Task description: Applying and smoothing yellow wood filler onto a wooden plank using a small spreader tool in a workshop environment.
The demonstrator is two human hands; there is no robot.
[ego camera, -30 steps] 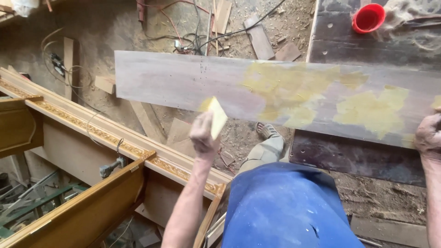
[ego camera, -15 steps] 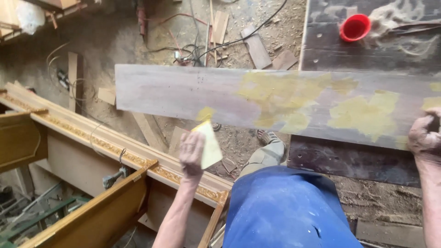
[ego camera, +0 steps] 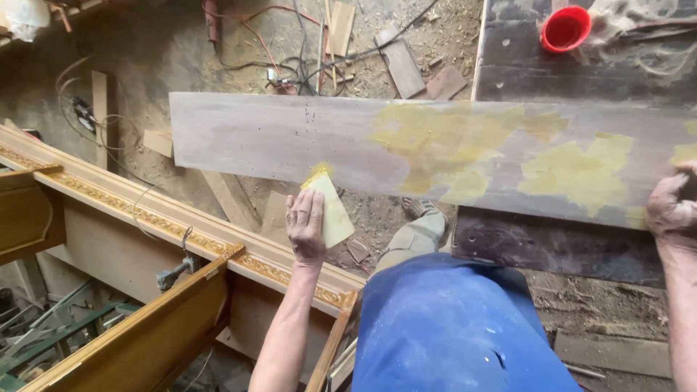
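A long grey-brown wooden board (ego camera: pixel 276 141) lies across a dark workbench (ego camera: pixel 566 72) and juts out to the left over the floor. Yellow filler patches (ego camera: pixel 573 170) cover its middle and right part. My left hand (ego camera: pixel 305 225) holds a pale yellow flat scraper (ego camera: pixel 332 210) whose tip touches the board's near edge at a small yellow dab. My right hand (ego camera: pixel 671 207) grips the board's near edge at the far right.
A red cup (ego camera: pixel 565 29) stands on the workbench at the top right. Carved golden wooden mouldings (ego camera: pixel 145 218) lie at the left. Cables, offcuts and sawdust cover the floor (ego camera: pixel 312 58). My blue shirt and one foot show below the board.
My left hand has dropped from over the board's face to its near edge, leaving a small yellow dab there. My right hand stays on the board's right end.
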